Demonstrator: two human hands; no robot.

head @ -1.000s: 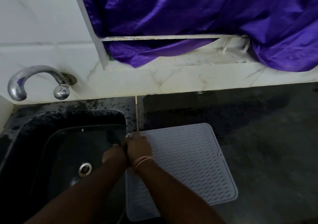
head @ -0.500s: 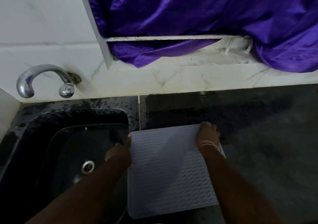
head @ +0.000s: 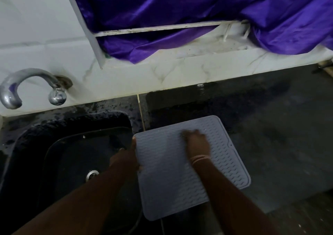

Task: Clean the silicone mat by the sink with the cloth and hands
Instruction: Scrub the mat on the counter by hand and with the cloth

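A pale grey ribbed silicone mat (head: 167,164) lies flat on the dark counter just right of the sink. My left hand (head: 126,158) grips the mat's left edge, thumb on top, over the sink's rim. My right hand (head: 197,143) rests palm down on the upper middle of the mat, blurred by motion, with bangles at the wrist. I see no cloth under it or anywhere in view.
A black sink (head: 75,155) with a metal drain (head: 92,174) sits at the left, a chrome tap (head: 27,85) above it on the white tiled wall. Purple fabric (head: 180,14) hangs over the sill behind. The dark counter (head: 279,135) extends to the right, wet near the wall.
My right hand swept from the mat's left corner to its far right corner, then back to the upper middle. My left hand kept holding the left edge. The camera tilted slightly.
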